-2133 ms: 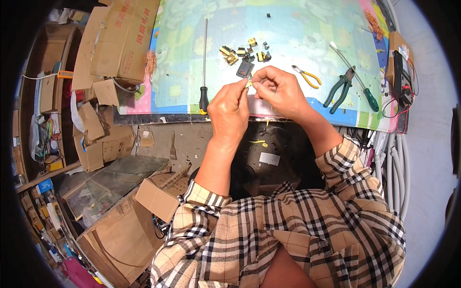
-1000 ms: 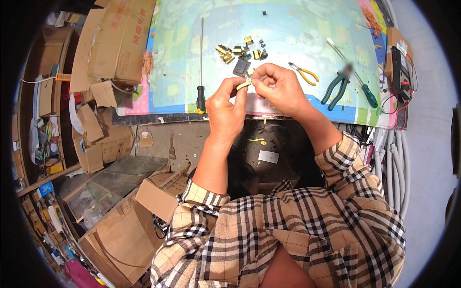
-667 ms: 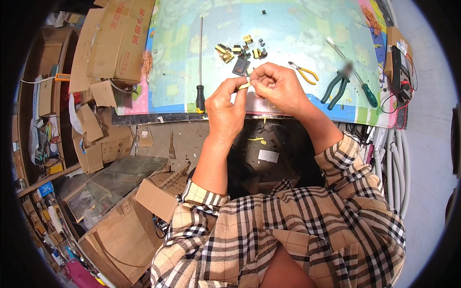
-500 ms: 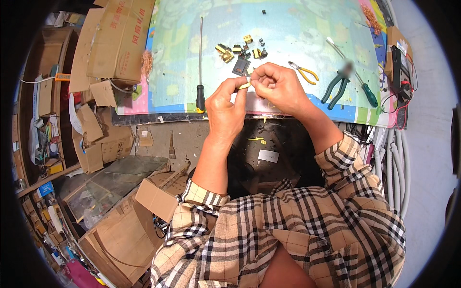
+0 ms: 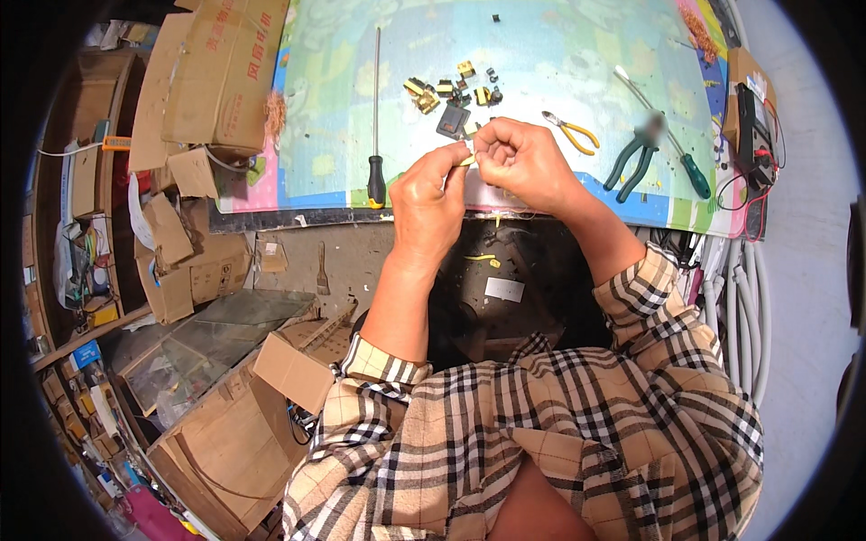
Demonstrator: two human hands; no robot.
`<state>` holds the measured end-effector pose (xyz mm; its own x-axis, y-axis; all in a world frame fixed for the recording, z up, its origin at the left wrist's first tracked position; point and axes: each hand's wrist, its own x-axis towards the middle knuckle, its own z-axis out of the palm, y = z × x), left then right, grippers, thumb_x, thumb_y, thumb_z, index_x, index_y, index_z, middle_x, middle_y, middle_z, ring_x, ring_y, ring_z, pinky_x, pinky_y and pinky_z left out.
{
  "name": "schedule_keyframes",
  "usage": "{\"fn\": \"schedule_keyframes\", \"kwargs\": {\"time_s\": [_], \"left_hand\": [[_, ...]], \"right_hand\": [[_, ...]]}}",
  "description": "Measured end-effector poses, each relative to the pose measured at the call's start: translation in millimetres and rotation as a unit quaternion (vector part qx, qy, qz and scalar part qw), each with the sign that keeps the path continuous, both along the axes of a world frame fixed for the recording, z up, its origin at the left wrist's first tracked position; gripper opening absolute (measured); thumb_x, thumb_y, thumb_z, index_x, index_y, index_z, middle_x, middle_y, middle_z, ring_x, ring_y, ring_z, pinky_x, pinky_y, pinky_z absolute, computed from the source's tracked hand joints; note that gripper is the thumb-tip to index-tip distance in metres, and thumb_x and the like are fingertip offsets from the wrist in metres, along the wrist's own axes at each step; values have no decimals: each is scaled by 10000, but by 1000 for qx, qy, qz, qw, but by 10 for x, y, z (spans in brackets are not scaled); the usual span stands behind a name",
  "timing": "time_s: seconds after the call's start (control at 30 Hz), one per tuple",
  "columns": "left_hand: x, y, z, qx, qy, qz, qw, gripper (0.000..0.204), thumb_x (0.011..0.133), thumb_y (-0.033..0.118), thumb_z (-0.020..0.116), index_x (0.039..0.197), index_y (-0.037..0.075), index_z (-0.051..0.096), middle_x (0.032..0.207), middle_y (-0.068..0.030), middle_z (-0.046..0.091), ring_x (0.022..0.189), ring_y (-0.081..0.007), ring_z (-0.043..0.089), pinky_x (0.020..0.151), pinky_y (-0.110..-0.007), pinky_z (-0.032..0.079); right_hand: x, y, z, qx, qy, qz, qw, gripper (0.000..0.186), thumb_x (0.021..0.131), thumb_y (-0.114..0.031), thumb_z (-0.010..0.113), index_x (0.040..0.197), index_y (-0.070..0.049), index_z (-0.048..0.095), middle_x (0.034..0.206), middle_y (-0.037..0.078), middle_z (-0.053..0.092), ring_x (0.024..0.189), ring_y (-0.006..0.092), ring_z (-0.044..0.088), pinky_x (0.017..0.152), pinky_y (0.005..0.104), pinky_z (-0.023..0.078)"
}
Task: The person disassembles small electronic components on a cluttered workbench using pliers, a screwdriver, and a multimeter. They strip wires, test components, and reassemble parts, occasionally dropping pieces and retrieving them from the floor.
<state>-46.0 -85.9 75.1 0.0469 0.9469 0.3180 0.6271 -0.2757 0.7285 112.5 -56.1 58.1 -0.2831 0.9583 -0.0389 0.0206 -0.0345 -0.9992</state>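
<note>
One yellow strip point(image 5: 467, 161) sits pinched in the left hand point(image 5: 426, 194), where slackening could drop it; I can't tell what the right hand point(image 5: 526, 167) grips.

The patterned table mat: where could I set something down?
Mostly bare: the stretch beyond the yellow-handled diagonal cutters, between the transformer-like pieces and the green-handled screwdriver; also between the copper wire bundle and long black-handled screwdriver. Crowded: around the left hand, right hand and those pieces, and around the pliers.
</note>
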Motion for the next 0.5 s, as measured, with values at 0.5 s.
{"fn": "schedule_keyframes", "kwargs": {"time_s": [0.5], "left_hand": [[-1, -7, -54, -99, -83, 27, 991, 125, 809, -57, 652, 915, 9, 653, 862, -92, 697, 751, -174, 680, 655, -288, 523]], "right_hand": [[60, 32, -20, -113, 104, -1, 988, 75, 858, -61, 643, 908, -6, 630, 737, -24, 598, 614, 29, 538, 573, 194, 456]]}}
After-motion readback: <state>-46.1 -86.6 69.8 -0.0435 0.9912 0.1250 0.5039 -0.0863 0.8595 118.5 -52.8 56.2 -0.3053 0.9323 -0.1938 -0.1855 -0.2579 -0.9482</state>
